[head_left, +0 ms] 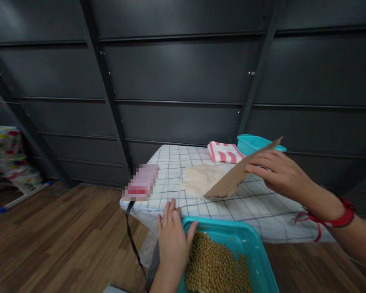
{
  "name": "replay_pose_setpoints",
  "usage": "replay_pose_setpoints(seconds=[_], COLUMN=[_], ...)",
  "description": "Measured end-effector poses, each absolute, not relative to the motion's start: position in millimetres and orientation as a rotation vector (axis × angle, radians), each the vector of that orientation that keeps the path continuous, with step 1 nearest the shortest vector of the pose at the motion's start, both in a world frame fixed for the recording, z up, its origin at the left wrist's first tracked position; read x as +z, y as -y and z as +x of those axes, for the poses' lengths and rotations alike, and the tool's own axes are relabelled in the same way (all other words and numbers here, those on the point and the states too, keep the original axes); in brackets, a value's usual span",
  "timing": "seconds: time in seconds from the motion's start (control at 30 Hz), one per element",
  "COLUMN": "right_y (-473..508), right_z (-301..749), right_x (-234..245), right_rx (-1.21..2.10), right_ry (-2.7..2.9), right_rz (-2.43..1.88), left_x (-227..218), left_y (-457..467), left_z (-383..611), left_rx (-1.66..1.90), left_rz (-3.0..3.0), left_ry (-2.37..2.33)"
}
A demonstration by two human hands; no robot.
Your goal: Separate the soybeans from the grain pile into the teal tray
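Observation:
My left hand (pixel 173 240) grips the far left rim of a teal tray (pixel 256 252) filled with yellowish-brown beans (pixel 216 266), thumb inside and fingers over the edge. My right hand (pixel 276 171), with a red string bracelet at the wrist, holds a brown cardboard sheet (pixel 232 181) tilted, its lower edge resting on the checked tablecloth (pixel 256 203) beside a pile of white grains (pixel 201 179). The table stands just beyond the tray.
A red-and-white striped cloth (pixel 224 151) and a teal container (pixel 251 143) sit at the table's far edge. A blurred pink object (pixel 142 182) with a black strap (pixel 131 232) lies at the left corner. Dark panelled wall behind, wooden floor (pixel 64 240), colourful item (pixel 6 156) far left.

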State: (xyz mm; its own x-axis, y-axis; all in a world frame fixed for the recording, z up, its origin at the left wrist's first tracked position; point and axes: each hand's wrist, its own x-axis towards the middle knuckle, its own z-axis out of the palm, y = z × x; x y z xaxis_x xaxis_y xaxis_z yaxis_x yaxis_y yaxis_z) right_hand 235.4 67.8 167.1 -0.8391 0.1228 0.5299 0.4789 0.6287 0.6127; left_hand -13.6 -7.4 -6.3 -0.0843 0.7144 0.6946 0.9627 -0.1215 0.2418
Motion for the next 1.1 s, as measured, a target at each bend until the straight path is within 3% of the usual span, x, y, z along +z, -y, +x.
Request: replay_pose_setpoints(seconds=[1.1], right_y=[-30], right_z=[216], right_x=[166], right_rx=[-1.184], right_ry=[2.444], right_rz=[-0.536], left_x=[-6], left_y=[8], left_z=[-12], left_rx=[-1.037], left_rz=[-1.856], left_ry=[1.835])
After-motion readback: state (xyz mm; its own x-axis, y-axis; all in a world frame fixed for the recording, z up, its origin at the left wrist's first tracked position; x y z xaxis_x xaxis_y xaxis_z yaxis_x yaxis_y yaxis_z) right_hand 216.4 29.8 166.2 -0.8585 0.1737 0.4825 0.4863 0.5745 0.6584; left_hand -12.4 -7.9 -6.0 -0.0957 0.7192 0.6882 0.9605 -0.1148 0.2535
